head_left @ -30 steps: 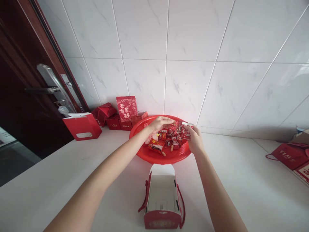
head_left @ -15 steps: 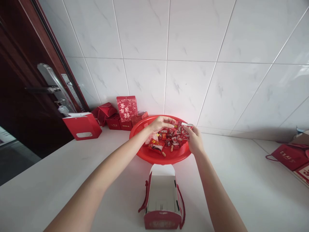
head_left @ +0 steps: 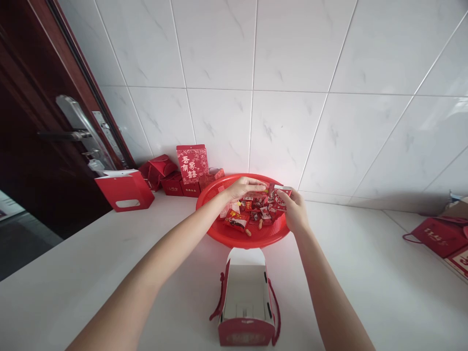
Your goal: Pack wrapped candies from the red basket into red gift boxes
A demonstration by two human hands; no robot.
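Observation:
A red plastic basket [head_left: 252,240] stands against the wall, with wrapped candies [head_left: 237,223] and a few peanuts [head_left: 260,224] in it. My left hand [head_left: 243,188] reaches over its far side. Its fingers are closed together at the tips, beside small red wrappers; what they pinch is too small to name. At the basket's right side, my right hand [head_left: 295,209] grips a red-and-white packet [head_left: 282,194] between thumb and fingers. Nearer to me is an upright red gift box [head_left: 246,336], its top open, the white inside bare, and a red rope handle on each side.
At the left are a red paper box with a window [head_left: 126,192], folded red boxes [head_left: 161,170] and a patterned red box [head_left: 192,165]. A dark door with a metal handle [head_left: 78,126] is beyond them. More red boxes [head_left: 438,236] lie at the far right.
Hardly anything differs. My left fingertips have shifted very slightly among the wrappers; my right hand keeps the packet in the same place.

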